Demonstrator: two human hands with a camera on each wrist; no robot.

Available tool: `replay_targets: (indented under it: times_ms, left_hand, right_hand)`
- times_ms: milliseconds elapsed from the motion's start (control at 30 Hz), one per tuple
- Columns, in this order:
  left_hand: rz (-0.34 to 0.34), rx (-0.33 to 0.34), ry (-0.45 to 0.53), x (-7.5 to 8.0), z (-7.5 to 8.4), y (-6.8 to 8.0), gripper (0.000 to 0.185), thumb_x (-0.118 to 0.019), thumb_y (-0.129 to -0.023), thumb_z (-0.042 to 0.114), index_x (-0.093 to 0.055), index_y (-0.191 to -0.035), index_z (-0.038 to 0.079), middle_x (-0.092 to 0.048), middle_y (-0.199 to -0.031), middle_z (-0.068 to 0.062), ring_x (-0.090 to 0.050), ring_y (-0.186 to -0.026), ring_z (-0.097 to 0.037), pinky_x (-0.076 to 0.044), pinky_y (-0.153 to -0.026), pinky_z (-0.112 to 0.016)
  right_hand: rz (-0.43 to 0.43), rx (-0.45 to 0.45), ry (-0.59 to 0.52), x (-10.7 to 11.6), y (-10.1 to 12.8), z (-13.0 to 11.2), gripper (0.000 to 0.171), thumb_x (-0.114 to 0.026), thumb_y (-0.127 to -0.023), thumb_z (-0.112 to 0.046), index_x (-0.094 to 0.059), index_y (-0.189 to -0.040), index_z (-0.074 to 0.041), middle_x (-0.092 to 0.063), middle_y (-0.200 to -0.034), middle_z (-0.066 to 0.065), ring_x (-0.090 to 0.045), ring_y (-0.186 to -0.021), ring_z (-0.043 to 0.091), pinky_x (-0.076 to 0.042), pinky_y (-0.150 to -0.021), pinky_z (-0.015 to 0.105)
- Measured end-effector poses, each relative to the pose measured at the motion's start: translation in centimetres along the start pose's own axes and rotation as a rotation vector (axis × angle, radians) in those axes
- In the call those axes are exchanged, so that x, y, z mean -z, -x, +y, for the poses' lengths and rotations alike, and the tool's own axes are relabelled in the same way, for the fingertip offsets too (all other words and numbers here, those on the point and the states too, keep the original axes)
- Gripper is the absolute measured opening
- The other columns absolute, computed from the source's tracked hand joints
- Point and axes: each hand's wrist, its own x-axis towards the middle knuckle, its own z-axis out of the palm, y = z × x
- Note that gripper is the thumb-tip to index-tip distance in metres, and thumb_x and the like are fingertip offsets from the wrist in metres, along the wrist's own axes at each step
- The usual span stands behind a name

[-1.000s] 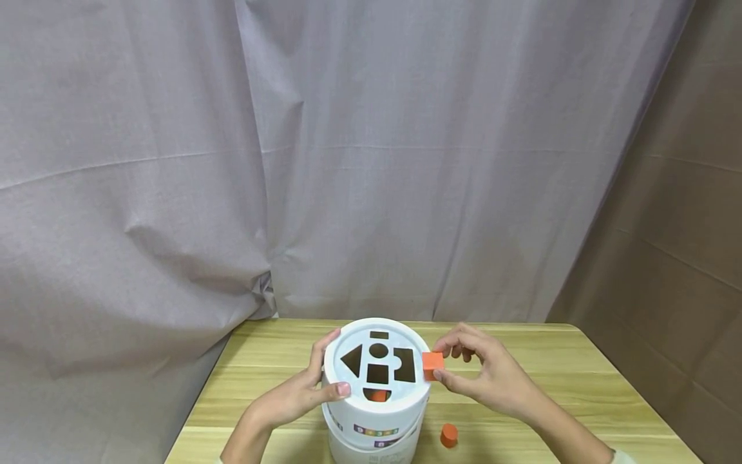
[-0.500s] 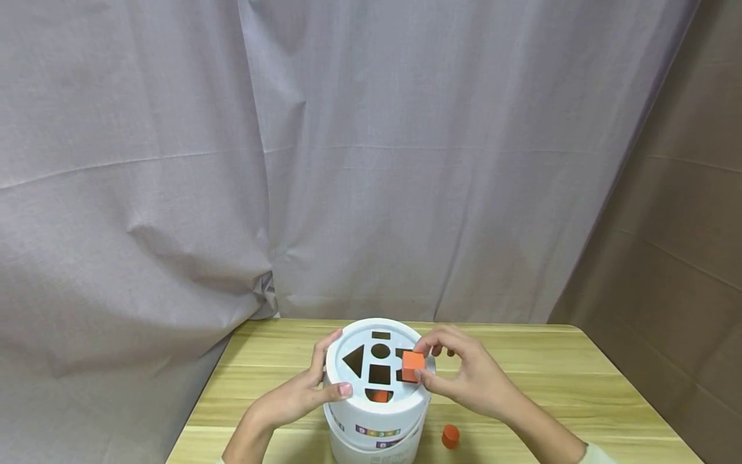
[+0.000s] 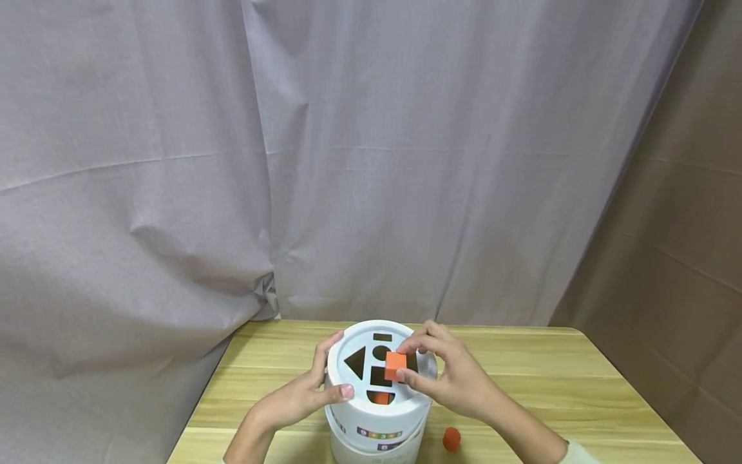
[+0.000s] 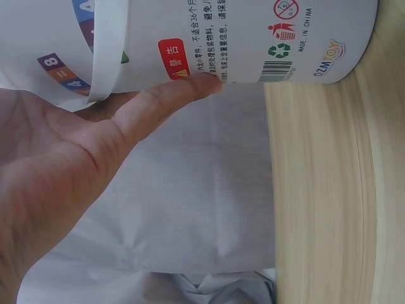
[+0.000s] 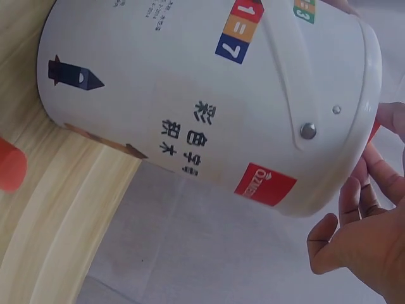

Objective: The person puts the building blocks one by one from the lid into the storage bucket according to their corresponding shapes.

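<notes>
A white shape-sorter bucket (image 3: 379, 419) with shaped holes in its lid (image 3: 371, 339) stands on the table. My left hand (image 3: 295, 396) holds its left side, thumb over the near rim and fingers along the far side. In the left wrist view that hand (image 4: 95, 136) has a finger lying along the printed wall. Between thumb and fingertips my right hand (image 3: 449, 370) pinches an orange cube (image 3: 396, 365) over the lid, overlapping the square hole. In the right wrist view the hand (image 5: 373, 215) mostly hides the cube.
An orange cylinder block (image 3: 451, 439) is on the wooden table (image 3: 522, 361), right of the bucket. Another orange piece (image 3: 380, 399) shows through the half-round hole at the lid's near edge. A grey curtain (image 3: 371, 161) hangs behind the table.
My right hand has carried the orange cube leftward, from the lid's right rim to over the middle of the lid. My left hand has kept its place on the bucket.
</notes>
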Motion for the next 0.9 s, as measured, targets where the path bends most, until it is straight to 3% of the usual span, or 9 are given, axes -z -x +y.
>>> replay_targets:
  times_ms: [167,400,600,900]
  left_hand:
    - [0.002,0.006,-0.006,0.0,0.1,0.1,0.106,-0.070,-0.105,0.055,0.007,-0.175,0.034,-0.021,-0.179,-0.033,-0.034,-0.161,-0.054,-0.035,-0.126,-0.071]
    - [-0.007,0.012,-0.003,0.0,0.1,0.0,0.107,-0.069,-0.105,0.057,0.009,-0.175,0.032,-0.023,-0.178,-0.034,-0.036,-0.160,-0.054,-0.035,-0.127,-0.072]
    - [-0.005,0.001,-0.010,0.0,0.2,0.1,0.107,-0.069,-0.105,0.058,0.009,-0.175,0.033,-0.022,-0.178,-0.035,-0.034,-0.160,-0.055,-0.035,-0.126,-0.073]
    - [-0.001,-0.005,-0.020,-0.1,0.2,0.1,0.106,-0.068,-0.106,0.057,0.008,-0.175,0.034,-0.024,-0.177,-0.035,-0.036,-0.159,-0.055,-0.037,-0.125,-0.071]
  right_hand:
    - [-0.007,0.008,-0.003,-0.7,-0.3,-0.4,0.032,-0.096,-0.088,-0.021,-0.080,-0.114,-0.030,-0.067,-0.113,-0.014,-0.057,-0.110,0.006,-0.055,-0.096,0.033]
    - [0.010,0.098,0.010,-1.7,-0.5,-0.5,0.029,-0.095,-0.090,-0.020,-0.081,-0.114,-0.027,-0.069,-0.109,-0.011,-0.056,-0.109,0.008,-0.050,-0.094,0.033]
    - [0.004,0.066,0.034,-2.1,-0.4,-0.7,0.030,-0.096,-0.088,-0.024,-0.082,-0.114,-0.030,-0.069,-0.110,-0.015,-0.055,-0.109,0.006,-0.036,-0.088,0.036]
    - [-0.003,0.052,0.045,-2.3,-0.3,-0.7,0.034,-0.098,-0.085,-0.024,-0.082,-0.114,-0.028,-0.068,-0.112,-0.016,-0.055,-0.109,0.005,-0.033,-0.083,0.036]
